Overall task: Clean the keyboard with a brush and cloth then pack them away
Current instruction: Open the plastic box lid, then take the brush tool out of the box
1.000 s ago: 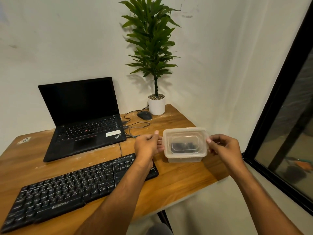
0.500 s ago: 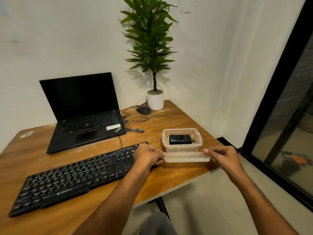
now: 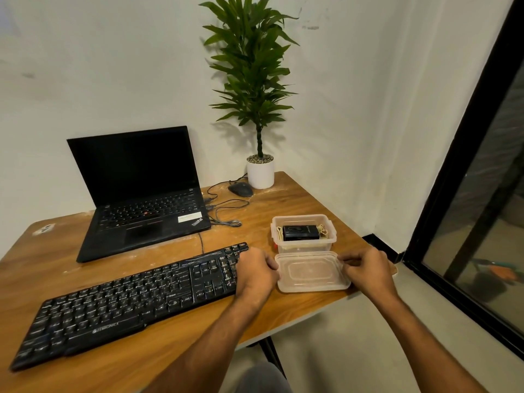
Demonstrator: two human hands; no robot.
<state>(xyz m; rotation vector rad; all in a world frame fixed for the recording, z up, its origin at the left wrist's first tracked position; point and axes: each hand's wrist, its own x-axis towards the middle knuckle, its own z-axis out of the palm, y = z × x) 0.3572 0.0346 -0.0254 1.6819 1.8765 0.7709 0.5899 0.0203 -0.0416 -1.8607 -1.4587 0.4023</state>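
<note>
**Now: lid off, being set down in front of the box**

Currently the clear, shallow rectangular plastic lid is lying flat on the wooden table, just in front of the open clear plastic storage box, which is holding a black block-shaped item and something pale beside it; brush and cloth cannot be told apart at this size. The left hand is pinching the lid's left edge with curled fingers, its heel over the right end of the black full-size keyboard. The right hand is pinching the right edge likewise.

Handling judgement: thin lid, light, flexible, likely slippery; short edges are giving the surest hold. Box also light; better held by its walls.

Against half a second back: lid was being held edge-on in the air, now it is lying flat on the table; a second back it was tilted up facing the camera.

Beyond: black open laptop, black mouse, potted green plant in a white pot.
</note>
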